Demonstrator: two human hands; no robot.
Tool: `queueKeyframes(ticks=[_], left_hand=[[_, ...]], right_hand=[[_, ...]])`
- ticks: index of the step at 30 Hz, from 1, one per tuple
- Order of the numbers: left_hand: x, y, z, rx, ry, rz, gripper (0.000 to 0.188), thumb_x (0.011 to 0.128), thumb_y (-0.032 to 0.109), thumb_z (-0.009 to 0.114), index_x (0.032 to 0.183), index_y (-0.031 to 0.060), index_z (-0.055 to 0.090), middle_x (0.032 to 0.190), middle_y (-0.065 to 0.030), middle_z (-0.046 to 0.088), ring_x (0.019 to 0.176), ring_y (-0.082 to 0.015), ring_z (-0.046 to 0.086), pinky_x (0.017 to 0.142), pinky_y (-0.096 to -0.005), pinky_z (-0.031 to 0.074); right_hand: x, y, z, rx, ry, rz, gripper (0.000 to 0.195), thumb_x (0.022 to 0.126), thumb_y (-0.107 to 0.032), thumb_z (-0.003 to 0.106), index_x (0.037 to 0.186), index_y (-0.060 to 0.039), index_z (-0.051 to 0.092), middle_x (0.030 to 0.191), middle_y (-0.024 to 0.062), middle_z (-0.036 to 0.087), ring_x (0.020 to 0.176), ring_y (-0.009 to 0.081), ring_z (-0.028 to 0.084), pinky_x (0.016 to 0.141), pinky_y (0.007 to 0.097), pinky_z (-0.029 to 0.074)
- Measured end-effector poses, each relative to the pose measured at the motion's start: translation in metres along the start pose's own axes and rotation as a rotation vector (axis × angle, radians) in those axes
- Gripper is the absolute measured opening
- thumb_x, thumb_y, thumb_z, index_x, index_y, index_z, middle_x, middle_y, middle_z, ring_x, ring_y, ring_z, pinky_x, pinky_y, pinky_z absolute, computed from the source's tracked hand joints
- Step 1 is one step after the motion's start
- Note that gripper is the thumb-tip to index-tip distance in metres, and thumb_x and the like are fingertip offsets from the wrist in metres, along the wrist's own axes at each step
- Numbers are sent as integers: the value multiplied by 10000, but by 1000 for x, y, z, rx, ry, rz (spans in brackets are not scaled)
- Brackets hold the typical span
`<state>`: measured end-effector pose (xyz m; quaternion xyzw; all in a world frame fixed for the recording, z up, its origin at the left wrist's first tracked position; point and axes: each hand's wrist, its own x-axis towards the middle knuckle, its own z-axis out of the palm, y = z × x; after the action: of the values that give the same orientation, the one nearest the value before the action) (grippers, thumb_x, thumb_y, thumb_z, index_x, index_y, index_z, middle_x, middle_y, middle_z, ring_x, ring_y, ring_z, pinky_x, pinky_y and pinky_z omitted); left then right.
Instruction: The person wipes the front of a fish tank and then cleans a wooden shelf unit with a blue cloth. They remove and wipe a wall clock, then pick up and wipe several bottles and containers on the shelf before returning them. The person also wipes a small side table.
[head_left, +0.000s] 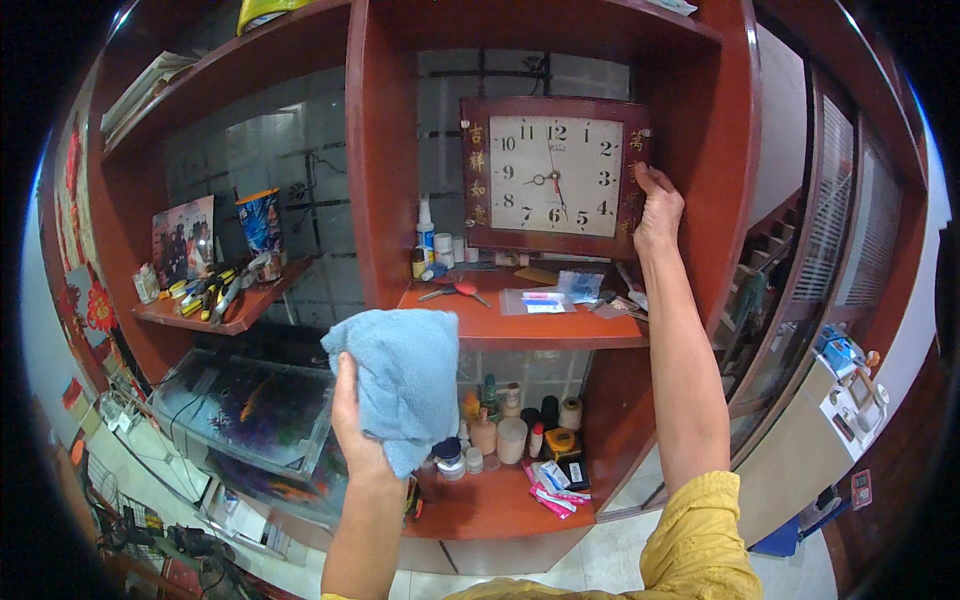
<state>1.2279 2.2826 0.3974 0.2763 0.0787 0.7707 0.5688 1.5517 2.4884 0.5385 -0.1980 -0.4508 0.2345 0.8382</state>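
A folded light-blue cloth (409, 382) is in my left hand (352, 420), held up in front of the cabinet's middle shelf; the thumb shows and the other fingers are behind the cloth. My right hand (660, 206) grips the right side of a square wall clock (555, 176). The clock has a dark red frame with gold characters along both sides and a pale dial. It stands upright in the upper compartment, tilted a little, above the middle shelf (487, 322). Whether its lower edge rests on anything, I cannot tell.
Red-handled scissors (461, 289), a spray bottle (425, 229) and small packets (540, 300) lie or stand on the middle shelf. Jars and bottles (512, 439) crowd the lower shelf (480, 514). At left, pliers (217, 292) and a framed photo (184, 240) sit above a fish tank (247, 420).
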Motion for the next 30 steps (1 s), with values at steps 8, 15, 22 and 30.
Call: queueKeyframes(ticks=[8, 15, 22, 30], left_hand=[[-1, -27, 30, -2, 237, 548, 526, 1006, 278, 475, 1426, -18, 363, 1364, -182, 482, 1244, -339, 489, 1069, -441, 369], [71, -41, 89, 1440, -49, 1461, 528, 953, 289, 524, 1465, 233, 410, 1568, -210, 201, 1448, -422, 155, 1132, -599, 73], [62, -87, 121, 1483, -516, 1343, 638, 869, 247, 626, 1466, 222, 402, 1572, -173, 222, 1455, -409, 153, 1116, -640, 70], [68, -84, 139, 1550, -662, 1541, 605, 881, 337, 580, 1449, 186, 436, 1539, -90, 341, 1449, -306, 246, 1161, -554, 78]], right_hand=[[-30, -38, -15, 216, -32, 94, 163, 873, -176, 716, 931, -34, 661, 957, 30, 649, 899, 145, 573, 862, 280, 425], [-121, -73, -1, 278, -90, 142, 142, 911, -168, 674, 966, -42, 636, 932, 17, 646, 878, 106, 575, 827, 261, 441], [-177, -75, 20, 334, -73, 113, 134, 944, -135, 615, 1025, -32, 642, 979, 33, 658, 899, 111, 603, 808, 266, 483], [-182, -66, 4, 248, -42, 19, 183, 917, -155, 659, 1050, -29, 646, 984, 15, 662, 874, 95, 607, 742, 252, 513]])
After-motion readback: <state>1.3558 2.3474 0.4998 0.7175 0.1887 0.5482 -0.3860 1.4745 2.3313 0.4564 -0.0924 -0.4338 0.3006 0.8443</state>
